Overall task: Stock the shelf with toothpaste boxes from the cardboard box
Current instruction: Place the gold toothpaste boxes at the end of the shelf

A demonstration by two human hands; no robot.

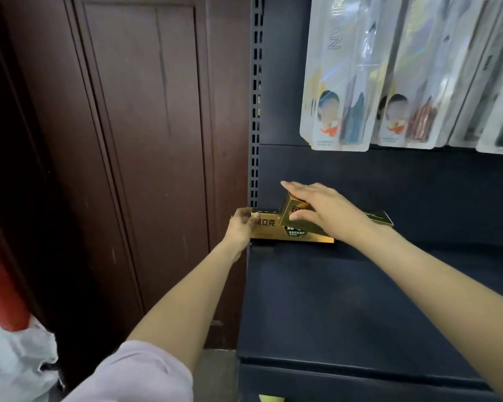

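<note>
Glossy gold cardboard toothpaste boxes [276, 227] lie on a matt dark metal shelf [346, 300] beside scuffed, dark-stained wood panelling [134, 126].

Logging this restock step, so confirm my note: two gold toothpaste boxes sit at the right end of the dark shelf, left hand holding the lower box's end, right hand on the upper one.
Wrong on one point: the head view shows the gold toothpaste boxes at the left end of the dark shelf, beside the slotted upright. The rest holds: the left hand holds the lower box's end, the right hand is on the upper one.
</note>
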